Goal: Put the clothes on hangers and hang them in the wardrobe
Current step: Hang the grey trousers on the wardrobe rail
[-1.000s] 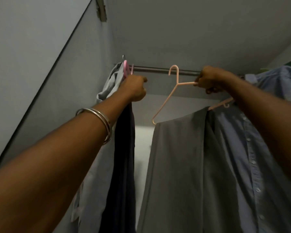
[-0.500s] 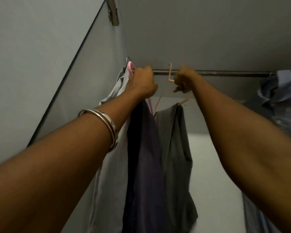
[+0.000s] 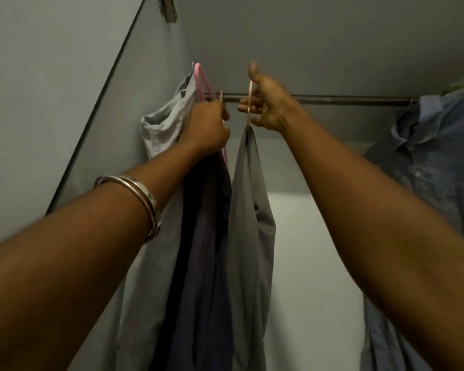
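The grey shirt [image 3: 248,210] hangs near the rail's [image 3: 332,99] left end, beside a dark purple garment [image 3: 206,223]. The right hand [image 3: 265,105] pinches its peach hanger [image 3: 249,103]; the left hand [image 3: 206,127] grips the pink hanger [image 3: 202,83].

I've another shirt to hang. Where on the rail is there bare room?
The rail is bare between the right hand, on the grey shirt's hanger, and the blue shirt. The left end is crowded: a dark garment and pale garment bunch beside the left hand.
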